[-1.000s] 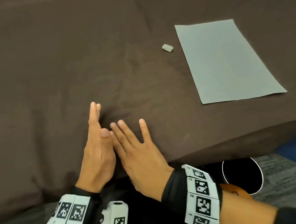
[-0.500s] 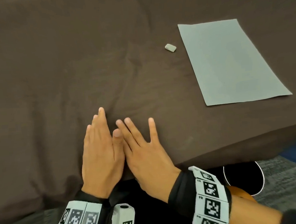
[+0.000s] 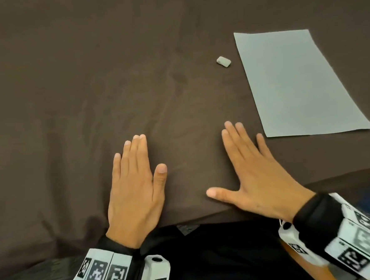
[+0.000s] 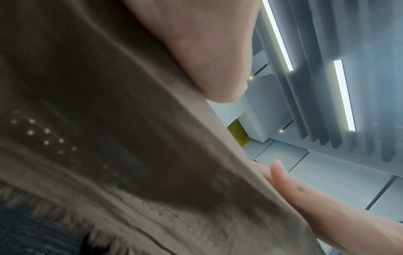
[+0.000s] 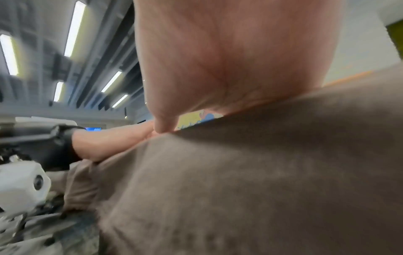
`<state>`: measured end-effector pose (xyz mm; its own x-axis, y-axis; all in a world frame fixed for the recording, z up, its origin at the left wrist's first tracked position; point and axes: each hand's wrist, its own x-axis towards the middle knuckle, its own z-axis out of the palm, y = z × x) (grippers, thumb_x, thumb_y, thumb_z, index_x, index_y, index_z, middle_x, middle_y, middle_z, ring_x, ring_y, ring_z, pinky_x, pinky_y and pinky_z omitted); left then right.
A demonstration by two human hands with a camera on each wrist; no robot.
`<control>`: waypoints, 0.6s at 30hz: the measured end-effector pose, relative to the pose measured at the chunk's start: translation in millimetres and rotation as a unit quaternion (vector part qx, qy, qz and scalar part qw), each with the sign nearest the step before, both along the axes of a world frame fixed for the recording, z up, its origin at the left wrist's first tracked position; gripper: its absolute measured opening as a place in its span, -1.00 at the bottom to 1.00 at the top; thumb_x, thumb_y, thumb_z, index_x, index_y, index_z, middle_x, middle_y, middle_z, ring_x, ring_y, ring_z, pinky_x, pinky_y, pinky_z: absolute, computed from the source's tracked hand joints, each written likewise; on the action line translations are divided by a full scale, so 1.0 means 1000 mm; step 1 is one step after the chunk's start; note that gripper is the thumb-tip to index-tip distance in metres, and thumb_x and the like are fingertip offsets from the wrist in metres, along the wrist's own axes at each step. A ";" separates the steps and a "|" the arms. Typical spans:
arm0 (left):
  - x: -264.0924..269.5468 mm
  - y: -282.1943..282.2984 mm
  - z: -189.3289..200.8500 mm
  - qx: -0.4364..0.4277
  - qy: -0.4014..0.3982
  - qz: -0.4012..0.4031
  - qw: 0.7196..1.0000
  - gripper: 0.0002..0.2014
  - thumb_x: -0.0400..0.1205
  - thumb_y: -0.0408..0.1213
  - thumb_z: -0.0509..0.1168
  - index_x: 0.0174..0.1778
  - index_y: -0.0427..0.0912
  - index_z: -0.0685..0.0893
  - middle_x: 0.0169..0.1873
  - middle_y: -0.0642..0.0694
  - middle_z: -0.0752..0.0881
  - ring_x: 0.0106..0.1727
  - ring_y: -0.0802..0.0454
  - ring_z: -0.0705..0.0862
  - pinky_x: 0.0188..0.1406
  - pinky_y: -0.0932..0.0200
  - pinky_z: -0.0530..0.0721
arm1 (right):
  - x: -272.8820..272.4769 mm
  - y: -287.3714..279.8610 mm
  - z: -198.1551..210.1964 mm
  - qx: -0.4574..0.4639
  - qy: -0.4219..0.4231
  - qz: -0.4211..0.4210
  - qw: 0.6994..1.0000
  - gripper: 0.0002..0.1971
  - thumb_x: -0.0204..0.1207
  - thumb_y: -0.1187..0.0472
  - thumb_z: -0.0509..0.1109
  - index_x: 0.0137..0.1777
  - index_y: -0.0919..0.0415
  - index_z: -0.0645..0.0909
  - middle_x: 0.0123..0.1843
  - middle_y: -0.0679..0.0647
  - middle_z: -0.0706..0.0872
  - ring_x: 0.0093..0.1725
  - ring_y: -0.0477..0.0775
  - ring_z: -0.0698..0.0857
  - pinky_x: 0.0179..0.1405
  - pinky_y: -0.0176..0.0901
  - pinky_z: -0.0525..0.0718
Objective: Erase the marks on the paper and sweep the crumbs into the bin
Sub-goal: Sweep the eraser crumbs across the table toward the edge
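A grey sheet of paper (image 3: 295, 83) lies flat on the brown tablecloth (image 3: 90, 91) at the right, with no marks that I can make out. A small pale eraser (image 3: 223, 61) sits just left of its far corner. My left hand (image 3: 136, 175) rests palm down near the table's front edge, fingers straight and together. My right hand (image 3: 253, 170) lies flat beside it, fingers spread and thumb out to the left, its fingertips just short of the paper's near corner. Neither hand holds anything. The wrist views show only palm (image 4: 196, 51) (image 5: 229, 60) and cloth. No crumbs or bin are visible.
The table's front edge (image 3: 206, 216) runs just behind my wrists, with dark clothing below it. Wrinkles cross the cloth (image 3: 175, 75) in the middle. Both wrists carry bands with printed markers (image 3: 101, 272).
My hands have moved apart: they lay touching at the front edge, and now the right one has slid toward the paper with its thumb spread. The left has turned from edge-on to flat.
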<state>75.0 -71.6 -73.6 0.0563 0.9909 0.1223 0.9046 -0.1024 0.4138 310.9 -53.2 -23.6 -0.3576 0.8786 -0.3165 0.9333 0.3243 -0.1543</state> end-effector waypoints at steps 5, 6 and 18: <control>0.000 0.001 -0.002 -0.001 0.009 0.001 1.000 -0.26 0.74 0.24 -0.38 0.72 -0.21 0.02 0.70 -0.12 0.17 0.73 -0.01 0.01 0.69 -0.09 -0.02 | -0.010 -0.017 -0.005 -0.023 0.005 0.136 0.990 0.11 0.41 -0.61 -0.14 0.66 0.20 -0.40 0.66 0.04 -0.50 0.61 -0.03 -0.52 0.65 0.18 -0.29; 0.000 0.000 -0.002 -0.001 0.009 0.003 1.000 -0.25 0.74 0.24 -0.38 0.72 -0.21 0.02 0.70 -0.11 0.16 0.73 0.00 0.01 0.69 -0.09 -0.03 | -0.008 -0.025 -0.002 -0.033 0.022 0.159 0.986 0.09 0.43 -0.60 -0.10 0.67 0.18 -0.38 0.67 0.00 -0.48 0.61 -0.07 -0.50 0.64 0.10 -0.31; -0.001 0.001 -0.003 0.003 0.014 0.006 1.000 -0.22 0.73 0.26 -0.38 0.72 -0.23 0.04 0.70 -0.14 0.18 0.72 -0.04 0.03 0.70 -0.07 -0.03 | -0.009 0.019 -0.008 -0.007 0.016 0.111 0.994 0.02 0.46 -0.53 -0.16 0.68 0.20 -0.32 0.68 0.06 -0.43 0.64 0.00 -0.45 0.66 0.18 -0.23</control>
<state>74.5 -70.4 -76.1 0.0488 0.9908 0.1266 0.9170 -0.0947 0.3876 302.1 -34.6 -31.6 -0.5518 0.7729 -0.3132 0.8338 0.5192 -0.1878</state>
